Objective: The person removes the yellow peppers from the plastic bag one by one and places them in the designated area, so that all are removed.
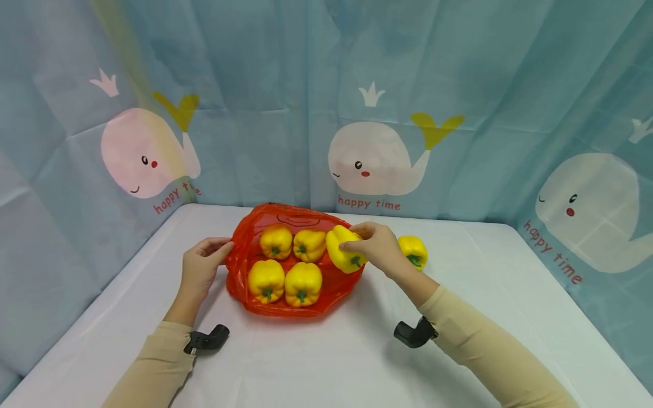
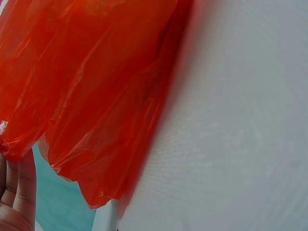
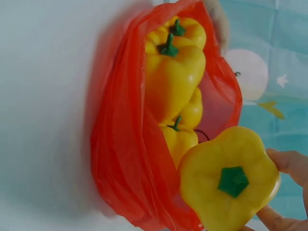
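Note:
A red plastic bag (image 1: 336, 292) lies with its mouth spread wide on the table, and several yellow bell peppers (image 1: 303, 283) with green stems sit inside it. At the bag's left rim my left hand (image 1: 200, 269) pinches the plastic between thumb and fingers; the left wrist view shows the bag's side (image 2: 96, 96) and part of that hand. My right hand (image 1: 377, 246) grips one yellow bell pepper (image 1: 340, 249) over the bag's right edge. In the right wrist view this held pepper (image 3: 226, 178) has its stem end toward the camera.
Another yellow bell pepper (image 1: 414, 252) rests on the white table (image 1: 316, 362), right of the bag and partly behind my right wrist. A blue curtain (image 1: 265, 153) printed with whales hangs behind and beside the table.

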`<state>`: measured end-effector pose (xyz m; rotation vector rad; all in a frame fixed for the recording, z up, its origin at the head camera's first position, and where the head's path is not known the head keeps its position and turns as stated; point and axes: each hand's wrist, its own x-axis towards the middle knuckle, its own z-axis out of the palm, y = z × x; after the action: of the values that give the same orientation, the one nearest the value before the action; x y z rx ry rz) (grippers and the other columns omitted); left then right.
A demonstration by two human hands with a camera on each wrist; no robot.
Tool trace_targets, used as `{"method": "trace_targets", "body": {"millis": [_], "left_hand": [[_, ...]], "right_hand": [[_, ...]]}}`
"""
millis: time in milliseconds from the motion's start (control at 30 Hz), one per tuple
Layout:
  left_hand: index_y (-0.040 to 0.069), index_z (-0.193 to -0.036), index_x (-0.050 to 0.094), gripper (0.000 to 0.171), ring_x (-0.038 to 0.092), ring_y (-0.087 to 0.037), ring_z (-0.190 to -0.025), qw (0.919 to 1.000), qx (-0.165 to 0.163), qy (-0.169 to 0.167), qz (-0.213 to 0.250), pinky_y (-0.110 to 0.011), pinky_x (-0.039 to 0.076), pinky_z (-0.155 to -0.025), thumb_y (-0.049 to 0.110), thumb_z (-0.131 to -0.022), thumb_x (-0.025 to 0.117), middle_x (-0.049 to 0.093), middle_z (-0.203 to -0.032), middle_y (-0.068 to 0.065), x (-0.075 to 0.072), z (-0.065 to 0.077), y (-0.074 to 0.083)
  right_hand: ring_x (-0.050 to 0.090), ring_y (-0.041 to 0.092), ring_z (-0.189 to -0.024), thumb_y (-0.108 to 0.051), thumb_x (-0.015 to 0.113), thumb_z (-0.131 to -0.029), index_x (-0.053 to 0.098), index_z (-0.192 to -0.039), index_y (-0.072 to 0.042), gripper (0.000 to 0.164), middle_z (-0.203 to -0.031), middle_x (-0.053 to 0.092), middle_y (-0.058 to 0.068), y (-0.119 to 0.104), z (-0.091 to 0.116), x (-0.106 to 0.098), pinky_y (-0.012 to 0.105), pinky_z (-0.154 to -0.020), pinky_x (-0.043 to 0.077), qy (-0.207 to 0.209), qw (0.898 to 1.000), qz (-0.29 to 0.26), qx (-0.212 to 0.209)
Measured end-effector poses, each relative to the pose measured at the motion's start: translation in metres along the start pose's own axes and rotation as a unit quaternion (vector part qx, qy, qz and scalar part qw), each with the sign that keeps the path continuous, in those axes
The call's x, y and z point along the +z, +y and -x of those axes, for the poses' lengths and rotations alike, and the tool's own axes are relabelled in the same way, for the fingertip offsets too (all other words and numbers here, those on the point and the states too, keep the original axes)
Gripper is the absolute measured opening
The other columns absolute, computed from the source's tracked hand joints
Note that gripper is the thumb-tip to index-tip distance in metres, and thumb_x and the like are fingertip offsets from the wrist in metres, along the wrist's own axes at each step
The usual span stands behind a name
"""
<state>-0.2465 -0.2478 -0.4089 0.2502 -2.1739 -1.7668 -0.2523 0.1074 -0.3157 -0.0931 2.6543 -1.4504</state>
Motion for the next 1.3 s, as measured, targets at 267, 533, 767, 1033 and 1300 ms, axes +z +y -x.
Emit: {"method": "trace_targets", "body": {"millis": [267, 533, 767, 1033, 1300], "left_hand": [[0.002, -0.119, 0.067, 0.04, 0.065, 0.0, -0.073, 0.9999, 0.003, 0.003, 0.009, -0.011, 0.055, -0.071, 0.033, -0.092, 0.071, 0.068, -0.081, 0.023, 0.001, -0.001, 0.0], [0.004, -0.116, 0.069, 0.038, 0.065, -0.001, -0.073, 0.9999, 0.009, 0.002, 0.009, -0.011, 0.055, -0.071, 0.034, -0.092, 0.071, 0.068, -0.081, 0.023, -0.001, 0.0, 0.001], [0.009, -0.113, 0.07, 0.034, 0.065, -0.001, -0.073, 0.9999, 0.014, -0.004, 0.002, -0.011, 0.055, -0.071, 0.037, -0.093, 0.069, 0.068, -0.083, 0.023, -0.003, 0.001, 0.002], [0.003, -0.119, 0.067, 0.041, 0.065, 0.0, -0.074, 0.9999, 0.016, -0.003, -0.001, -0.011, 0.055, -0.072, 0.036, -0.093, 0.069, 0.067, -0.083, 0.024, -0.002, 0.001, 0.001], [0.004, -0.116, 0.068, 0.037, 0.065, -0.001, -0.072, 0.9999, 0.011, 0.001, 0.007, -0.012, 0.055, -0.07, 0.033, -0.093, 0.071, 0.068, -0.081, 0.023, 0.0, -0.001, -0.002]], "right_hand": [[0.058, 0.028, -0.116, -0.032, 0.077, -0.084, 0.061, -0.133, -0.013, 0.055, -0.134, 0.062, 0.011, 0.002, 0.01, -0.02, 0.038, -0.095, 0.057, 0.012, 1.0, 0.003, 0.006], [0.059, 0.03, -0.114, -0.03, 0.075, -0.086, 0.06, -0.134, -0.01, 0.055, -0.133, 0.061, 0.015, 0.009, 0.016, -0.04, 0.037, -0.094, 0.058, 0.019, 1.0, -0.007, 0.005], [0.058, 0.031, -0.115, -0.033, 0.075, -0.086, 0.059, -0.135, -0.012, 0.056, -0.135, 0.061, 0.016, 0.012, 0.024, -0.056, 0.035, -0.084, 0.059, 0.027, 0.999, 0.004, 0.018], [0.054, 0.032, -0.121, -0.036, 0.074, -0.087, 0.057, -0.138, -0.01, 0.059, -0.14, 0.058, 0.016, 0.021, 0.028, -0.074, 0.043, -0.1, 0.051, 0.041, 0.999, 0.025, 0.02], [0.051, 0.033, -0.127, -0.037, 0.072, -0.089, 0.053, -0.141, -0.007, 0.063, -0.146, 0.053, 0.017, 0.032, 0.034, -0.092, 0.047, -0.108, 0.047, 0.048, 0.998, 0.028, 0.024]]}}
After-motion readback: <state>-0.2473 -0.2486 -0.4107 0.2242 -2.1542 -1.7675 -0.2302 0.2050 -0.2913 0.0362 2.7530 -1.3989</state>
